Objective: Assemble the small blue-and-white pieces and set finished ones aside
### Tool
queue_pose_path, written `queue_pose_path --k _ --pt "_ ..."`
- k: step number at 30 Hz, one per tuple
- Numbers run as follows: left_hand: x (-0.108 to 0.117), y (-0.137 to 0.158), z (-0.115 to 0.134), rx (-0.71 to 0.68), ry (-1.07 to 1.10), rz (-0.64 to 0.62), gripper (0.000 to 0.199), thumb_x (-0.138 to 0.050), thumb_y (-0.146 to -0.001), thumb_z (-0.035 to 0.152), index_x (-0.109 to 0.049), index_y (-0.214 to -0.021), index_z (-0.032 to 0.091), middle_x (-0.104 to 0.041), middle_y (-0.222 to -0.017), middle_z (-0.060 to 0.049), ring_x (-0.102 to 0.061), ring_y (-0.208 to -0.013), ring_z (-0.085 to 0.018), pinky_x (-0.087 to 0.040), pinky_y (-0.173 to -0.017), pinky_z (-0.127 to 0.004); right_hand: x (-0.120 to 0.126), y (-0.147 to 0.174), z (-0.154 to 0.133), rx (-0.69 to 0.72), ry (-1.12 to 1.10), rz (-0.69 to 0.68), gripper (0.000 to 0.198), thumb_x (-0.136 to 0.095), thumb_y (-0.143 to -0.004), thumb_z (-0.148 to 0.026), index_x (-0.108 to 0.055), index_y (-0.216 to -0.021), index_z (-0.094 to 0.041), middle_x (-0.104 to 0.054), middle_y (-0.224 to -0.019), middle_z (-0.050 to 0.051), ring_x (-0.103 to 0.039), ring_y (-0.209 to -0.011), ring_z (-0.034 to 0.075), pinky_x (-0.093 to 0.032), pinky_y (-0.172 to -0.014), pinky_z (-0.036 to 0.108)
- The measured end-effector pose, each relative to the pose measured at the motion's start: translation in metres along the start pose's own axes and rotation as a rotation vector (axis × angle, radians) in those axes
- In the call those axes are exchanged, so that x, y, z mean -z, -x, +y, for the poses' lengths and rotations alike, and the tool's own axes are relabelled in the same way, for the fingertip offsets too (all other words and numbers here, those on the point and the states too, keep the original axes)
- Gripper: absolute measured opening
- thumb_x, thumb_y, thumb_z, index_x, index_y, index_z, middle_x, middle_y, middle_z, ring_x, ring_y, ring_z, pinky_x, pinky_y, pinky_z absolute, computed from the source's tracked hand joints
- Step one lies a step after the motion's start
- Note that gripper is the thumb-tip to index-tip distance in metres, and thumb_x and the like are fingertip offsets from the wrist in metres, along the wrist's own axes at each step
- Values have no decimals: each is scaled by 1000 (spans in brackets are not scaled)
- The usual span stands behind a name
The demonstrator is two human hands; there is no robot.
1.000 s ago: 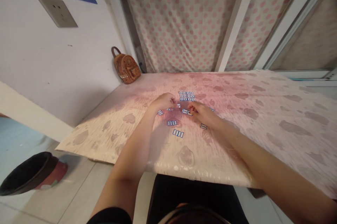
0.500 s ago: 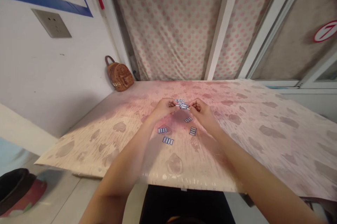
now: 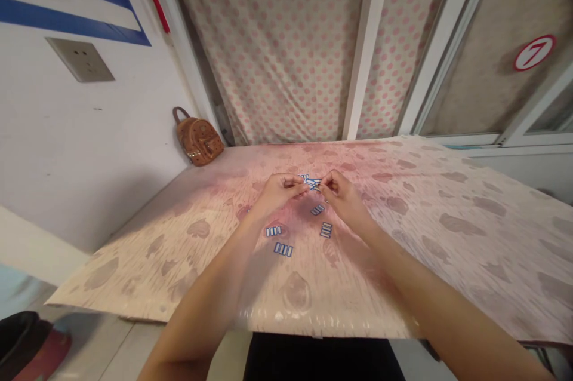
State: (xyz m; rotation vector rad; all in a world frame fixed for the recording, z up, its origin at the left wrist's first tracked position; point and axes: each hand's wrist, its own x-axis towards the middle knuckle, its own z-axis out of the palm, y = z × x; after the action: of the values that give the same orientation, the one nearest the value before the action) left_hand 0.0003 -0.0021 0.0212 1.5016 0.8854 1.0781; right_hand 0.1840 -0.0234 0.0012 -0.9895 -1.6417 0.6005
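Note:
My left hand (image 3: 286,186) and my right hand (image 3: 333,185) meet over the middle of the table, each pinching small blue-and-white striped pieces (image 3: 310,181) between thumb and fingers. Their exact kind is too small to make out, and the fingertips partly hide them. Close below my right hand lies a similar flat piece (image 3: 317,209), with another striped piece (image 3: 326,230) nearer me. Two more lie by my left forearm: one striped piece (image 3: 273,231) and, just in front of it, a second striped piece (image 3: 283,249). At least one more seems to lie behind my fingers.
A patterned, glossy cloth covers the table (image 3: 403,237). At its far left corner a small brown backpack (image 3: 200,139) leans by the wall. Dotted curtains (image 3: 286,52) and a framed sliding door (image 3: 470,58) stand behind. On the floor at lower left is a dark bin-like container (image 3: 27,339).
The camera view has shifted slightly, so the whole scene sits a little lower and further left. My hands are closer together around the held pieces, and the left thumb now reaches further forward.

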Motion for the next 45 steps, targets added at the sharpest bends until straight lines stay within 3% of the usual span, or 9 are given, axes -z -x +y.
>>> queue_pose_path --k 9,16,27,32,45 --pt "3 1 3 -48 -61 28 22 -75 -71 34 -73 -77 13 -69 -72 -4 -58 -61 -9 -48 -62 -22 3 3 -9 51 118 -51 7 -49 -88 -23 -47 -82 -23 -59 -72 -1 -61 -67 16 -46 -66 31" --pt "2 2 6 -14 -83 21 17 -73 -72 30 -72 -73 13 -68 -68 -3 -58 -60 -9 -48 -62 -23 2 1 -8 214 210 55 5 -50 -87 -20 -52 -83 -21 -59 -86 4 -58 -80 18 -46 -77 33" --pt "1 5 11 18 -107 13 13 -71 -74 26 -72 -75 13 -67 -67 -3 -57 -59 -9 -48 -61 -22 0 3 -6 92 148 46 5 -52 -87 -27 -50 -88 -22 -61 -82 2 -59 -74 17 -47 -71 32" --pt "4 6 12 43 -51 5 15 -71 -74 28 -71 -73 14 -68 -69 -3 -58 -60 -8 -47 -60 -21 0 4 -8 107 183 -1 37 -64 -82 -29 -50 -115 -22 -64 -98 6 -61 -84 19 -49 -78 34" --pt "6 4 13 140 9 -4 13 -73 -72 27 -72 -71 15 -66 -66 -3 -57 -57 -8 -47 -60 -22 1 6 -14 191 237 -62 17 -54 -88 -22 -59 -104 -24 -65 -93 4 -59 -80 18 -47 -74 31"
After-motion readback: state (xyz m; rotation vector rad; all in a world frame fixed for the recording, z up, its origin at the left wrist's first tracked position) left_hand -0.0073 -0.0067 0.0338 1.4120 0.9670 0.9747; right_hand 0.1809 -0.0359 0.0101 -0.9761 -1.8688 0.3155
